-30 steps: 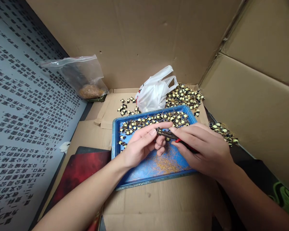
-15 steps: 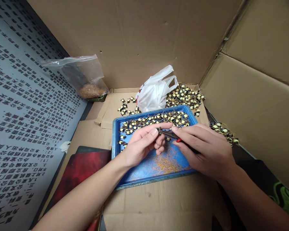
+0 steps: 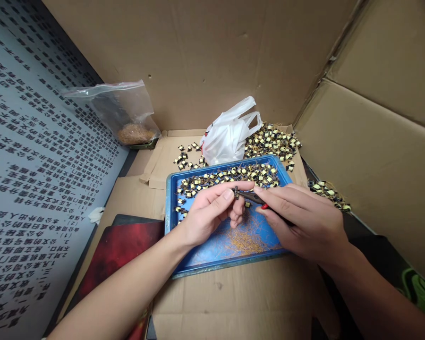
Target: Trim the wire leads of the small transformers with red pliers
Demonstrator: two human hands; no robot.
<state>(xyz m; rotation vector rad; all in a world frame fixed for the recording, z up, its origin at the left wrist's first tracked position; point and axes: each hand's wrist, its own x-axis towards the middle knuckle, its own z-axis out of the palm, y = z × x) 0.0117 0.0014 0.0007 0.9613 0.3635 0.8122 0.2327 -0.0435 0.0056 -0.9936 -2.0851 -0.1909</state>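
Note:
Over the blue tray [image 3: 219, 270], my left hand [image 3: 214, 208] pinches a small dark component [image 3: 235, 192] between thumb and fingers. My right hand [image 3: 301, 219] is closed around black pliers [image 3: 251, 196] with a bit of red on the handle. The pliers' jaws point left and meet the component; whether they grip it is too small to tell. Many black and yellow components [image 3: 230, 175] with copper-coloured wires lie along the tray's far side. Loose wire clippings [image 3: 246, 241] are spread in its near part, below my hands.
Behind the tray stand a white plastic bag [image 3: 225, 139] and a heap of components [image 3: 274, 141]. More components [image 3: 329, 194] lie at right. A clear bag of copper-coloured bits [image 3: 136, 133] sits back left, a red mat [image 3: 123, 255] at left. Cardboard walls [image 3: 198, 56] enclose the back and right.
The pliers and my right hand have shifted very slightly to the right. My left hand keeps its pinch on the component, its lower fingers curled a little differently.

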